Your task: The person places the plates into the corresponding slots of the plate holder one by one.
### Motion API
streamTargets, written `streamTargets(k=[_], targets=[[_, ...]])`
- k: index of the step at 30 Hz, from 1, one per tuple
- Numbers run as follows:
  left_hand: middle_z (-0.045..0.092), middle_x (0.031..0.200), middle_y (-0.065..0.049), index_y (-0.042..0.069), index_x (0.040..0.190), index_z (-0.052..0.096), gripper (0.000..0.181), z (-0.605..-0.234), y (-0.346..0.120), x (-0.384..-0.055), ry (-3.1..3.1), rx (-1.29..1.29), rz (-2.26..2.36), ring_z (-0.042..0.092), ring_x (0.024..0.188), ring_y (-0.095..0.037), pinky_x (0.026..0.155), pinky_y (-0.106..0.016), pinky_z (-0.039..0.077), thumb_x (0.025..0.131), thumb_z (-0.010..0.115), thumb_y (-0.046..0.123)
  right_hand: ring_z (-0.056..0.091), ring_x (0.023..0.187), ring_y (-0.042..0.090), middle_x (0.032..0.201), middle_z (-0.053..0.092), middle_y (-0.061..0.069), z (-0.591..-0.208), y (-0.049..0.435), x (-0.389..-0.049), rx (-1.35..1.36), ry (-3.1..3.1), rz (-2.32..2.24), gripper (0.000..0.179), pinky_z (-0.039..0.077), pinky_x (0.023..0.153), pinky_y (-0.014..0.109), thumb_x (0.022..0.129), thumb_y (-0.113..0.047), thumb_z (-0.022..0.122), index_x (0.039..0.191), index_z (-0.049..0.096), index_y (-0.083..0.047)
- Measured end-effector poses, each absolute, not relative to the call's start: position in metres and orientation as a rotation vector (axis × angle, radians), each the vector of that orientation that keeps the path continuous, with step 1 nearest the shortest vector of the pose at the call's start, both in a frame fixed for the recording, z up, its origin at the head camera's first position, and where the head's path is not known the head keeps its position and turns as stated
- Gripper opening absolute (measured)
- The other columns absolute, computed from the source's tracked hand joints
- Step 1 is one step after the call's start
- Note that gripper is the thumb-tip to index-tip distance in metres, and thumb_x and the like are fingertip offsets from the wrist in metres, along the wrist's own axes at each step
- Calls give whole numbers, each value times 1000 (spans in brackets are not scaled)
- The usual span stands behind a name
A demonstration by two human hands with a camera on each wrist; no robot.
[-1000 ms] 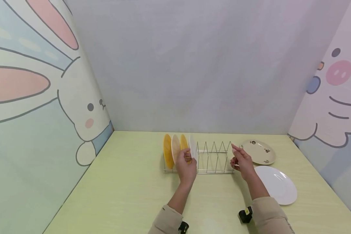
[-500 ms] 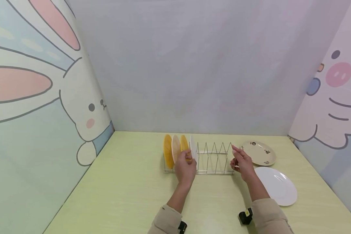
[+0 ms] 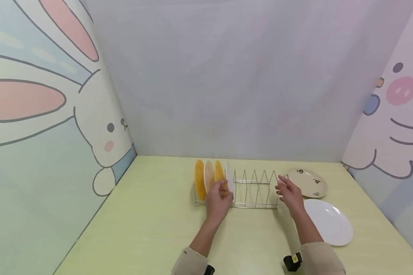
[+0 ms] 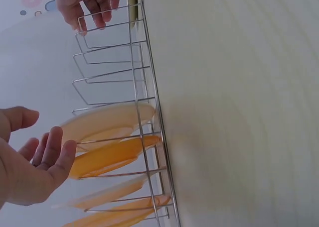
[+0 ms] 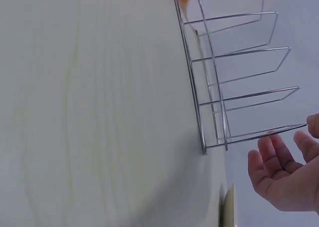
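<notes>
A wire dish rack (image 3: pixel 254 207) stands on the table. Upright in its left half are two orange plates (image 3: pixel 199 179), a cream plate (image 3: pixel 208 173) and a white plate (image 3: pixel 229 175). My left hand (image 3: pixel 219 200) is in front of the white plate and the nearer orange one. Its thumb and fingers are spread apart in the left wrist view, with nothing between them. At the rack's right end is my right hand (image 3: pixel 290 194), fingers loosely extended right beside the end wire (image 5: pixel 259 136), the thumb close to the wire's tip.
To the right of the rack lies a cream plate with small dark motifs (image 3: pixel 306 182). Nearer, partly behind the right forearm, lies a white plate (image 3: pixel 330 221). A grey backdrop (image 3: pixel 227 95) and cartoon-printed side panels (image 3: pixel 99 152) enclose the table (image 3: pixel 141 229).
The right hand's fingers have loosened and straightened at the rack's end. My left hand has drawn slightly back towards me. The head view has shifted a little; the plates stay in their slots.
</notes>
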State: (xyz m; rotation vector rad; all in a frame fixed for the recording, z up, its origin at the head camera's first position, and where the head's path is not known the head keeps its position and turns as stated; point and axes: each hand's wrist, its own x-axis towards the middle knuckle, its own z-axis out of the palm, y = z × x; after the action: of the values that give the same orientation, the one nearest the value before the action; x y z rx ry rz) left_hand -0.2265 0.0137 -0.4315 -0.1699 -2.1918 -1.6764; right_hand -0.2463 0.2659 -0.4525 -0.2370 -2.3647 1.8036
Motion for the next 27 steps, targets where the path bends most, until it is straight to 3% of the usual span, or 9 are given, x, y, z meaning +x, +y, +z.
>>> streamTargets(k=[3,9,21,27], targets=[[62,87,-4,5,107,64,35,-429,5,-221,-2204,-262,-1702,61,74,-14,64,-25,51,74,70,-3,55,96,24,116,56,23,-447,261,-238,-252,-2448,1603,52,47,73,29,99,-36,42,141,38,-5],[61,92,-8,5,111,64,36,-425,-9,-217,-2206,-350,-1749,61,77,-16,68,-26,51,76,70,0,50,110,34,124,52,26,-440,257,-227,-187,-2473,1490,52,40,83,41,98,-34,43,141,38,-4],[59,96,-10,8,113,63,34,-432,-64,-210,-2298,-478,-1549,60,81,-19,66,-28,51,79,68,3,51,108,43,129,47,27,-441,274,-184,121,-2601,1222,48,46,79,47,96,-24,52,135,43,3],[60,98,-9,9,114,62,35,-439,-84,-214,-2335,-452,-1524,60,84,-19,68,-29,50,80,70,6,49,110,47,132,45,26,-443,285,-174,254,-2634,1187,49,41,82,59,93,-20,58,135,44,1]])
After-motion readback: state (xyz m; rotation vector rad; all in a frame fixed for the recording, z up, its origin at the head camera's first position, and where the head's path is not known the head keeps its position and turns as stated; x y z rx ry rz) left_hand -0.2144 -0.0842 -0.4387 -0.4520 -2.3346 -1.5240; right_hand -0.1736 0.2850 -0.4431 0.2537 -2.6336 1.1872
